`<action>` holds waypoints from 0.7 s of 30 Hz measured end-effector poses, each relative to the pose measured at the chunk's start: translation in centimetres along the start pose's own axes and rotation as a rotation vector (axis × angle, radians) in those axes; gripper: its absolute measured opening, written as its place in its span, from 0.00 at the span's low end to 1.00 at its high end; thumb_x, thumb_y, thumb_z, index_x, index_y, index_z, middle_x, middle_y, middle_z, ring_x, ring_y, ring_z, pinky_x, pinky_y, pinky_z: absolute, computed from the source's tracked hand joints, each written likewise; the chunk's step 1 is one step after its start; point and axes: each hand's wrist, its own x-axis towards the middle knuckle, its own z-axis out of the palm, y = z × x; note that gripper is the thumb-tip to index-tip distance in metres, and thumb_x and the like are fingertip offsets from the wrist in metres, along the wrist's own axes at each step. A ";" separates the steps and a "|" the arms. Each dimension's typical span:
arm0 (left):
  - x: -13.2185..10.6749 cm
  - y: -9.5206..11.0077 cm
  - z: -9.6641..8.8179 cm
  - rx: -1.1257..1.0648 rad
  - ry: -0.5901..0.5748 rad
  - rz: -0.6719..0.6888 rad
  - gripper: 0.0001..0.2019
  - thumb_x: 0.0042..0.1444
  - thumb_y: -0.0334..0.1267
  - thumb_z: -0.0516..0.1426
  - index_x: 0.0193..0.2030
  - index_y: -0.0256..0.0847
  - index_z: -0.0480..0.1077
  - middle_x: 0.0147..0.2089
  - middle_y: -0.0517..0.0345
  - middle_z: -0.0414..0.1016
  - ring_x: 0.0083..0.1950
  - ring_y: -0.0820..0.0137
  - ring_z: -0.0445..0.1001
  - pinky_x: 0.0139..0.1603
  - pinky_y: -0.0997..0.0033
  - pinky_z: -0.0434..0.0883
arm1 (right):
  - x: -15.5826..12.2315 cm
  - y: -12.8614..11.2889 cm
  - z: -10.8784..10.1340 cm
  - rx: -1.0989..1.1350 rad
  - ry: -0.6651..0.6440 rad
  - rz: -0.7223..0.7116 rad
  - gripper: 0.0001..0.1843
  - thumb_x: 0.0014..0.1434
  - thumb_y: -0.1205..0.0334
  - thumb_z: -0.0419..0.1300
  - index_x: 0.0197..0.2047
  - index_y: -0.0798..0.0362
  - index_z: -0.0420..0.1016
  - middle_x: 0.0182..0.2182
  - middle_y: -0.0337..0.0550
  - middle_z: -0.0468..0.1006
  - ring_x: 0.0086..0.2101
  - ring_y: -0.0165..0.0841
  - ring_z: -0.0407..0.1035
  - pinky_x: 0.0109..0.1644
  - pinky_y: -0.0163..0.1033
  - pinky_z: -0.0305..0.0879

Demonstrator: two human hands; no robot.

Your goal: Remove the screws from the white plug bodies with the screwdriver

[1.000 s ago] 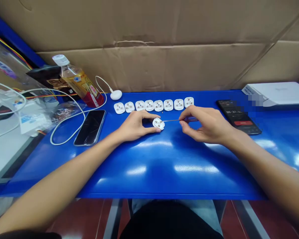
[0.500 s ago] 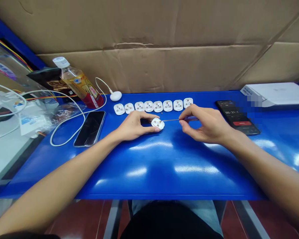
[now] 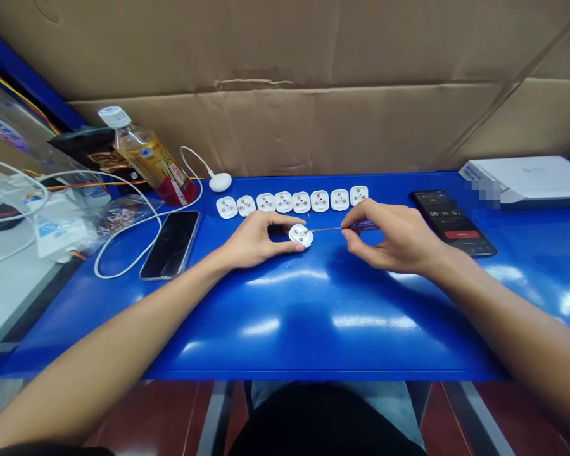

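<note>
Bright, even overhead light falls on the glossy blue workbench [image 3: 313, 358], leaving white glare patches across its front half and a soft shadow beneath the right hand [image 3: 394, 237]. The middle of the view looks sharp, while wide-angle distortion bends the cardboard backing [image 3: 285, 126] behind the workbench toward the frame edges.

A tilted plastic bottle [image 3: 149, 158] stands near a white cable [image 3: 95, 256] ending in a round white puck [image 3: 220, 182]; a black smartphone [image 3: 170, 245] and a timer-showing smartphone [image 3: 451, 221] lie on the blue table [image 3: 313, 354] before cardboard [image 3: 285, 126]
</note>
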 end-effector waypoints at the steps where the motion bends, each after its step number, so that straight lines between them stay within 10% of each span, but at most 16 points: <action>1: 0.0 0.0 0.0 0.001 0.000 -0.003 0.28 0.53 0.51 0.71 0.58 0.40 0.81 0.55 0.51 0.84 0.56 0.54 0.81 0.63 0.58 0.74 | 0.0 0.0 0.0 0.002 -0.006 0.000 0.06 0.63 0.66 0.61 0.41 0.46 0.69 0.33 0.37 0.81 0.32 0.34 0.78 0.35 0.37 0.70; 21: -0.2 0.3 0.4 0.092 0.007 0.070 0.25 0.55 0.49 0.71 0.58 0.42 0.81 0.52 0.50 0.85 0.51 0.58 0.81 0.58 0.61 0.73 | 0.4 -1.1 0.2 0.004 0.012 0.160 0.09 0.67 0.60 0.58 0.50 0.48 0.69 0.38 0.44 0.84 0.33 0.39 0.79 0.33 0.40 0.67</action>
